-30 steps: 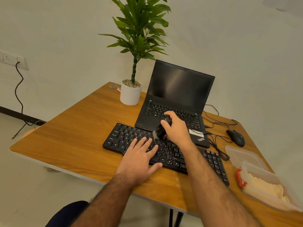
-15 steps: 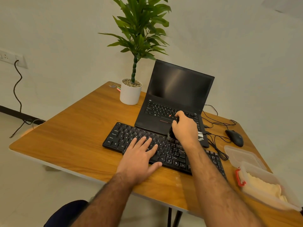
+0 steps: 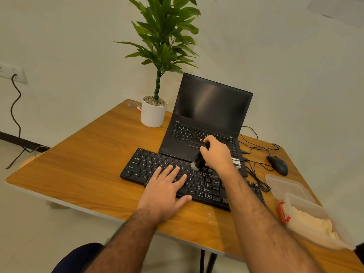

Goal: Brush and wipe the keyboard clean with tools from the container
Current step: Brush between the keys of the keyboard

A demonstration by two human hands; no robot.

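One wooden counter (image 3: 78, 164) fills the middle of the frame. On it: one laptop (image 3: 208, 115) at upper centre, one black keyboard (image 3: 149, 164) just in front of it, one potted plant (image 3: 155, 107) upper centre-left, one open container (image 3: 315, 219) with a pale cloth (image 3: 307, 221) at lower right, its lid (image 3: 285, 184) beside it, one mouse (image 3: 277, 164) at right. Brushing looks under way; wiping seems not yet begun, since the cloth sits in the container. Two hands: the left hand (image 3: 165, 188) lies spread flat on the keys, the right hand (image 3: 216, 154) grips one brush (image 3: 198, 162), bristles at the keyboard's upper rows.
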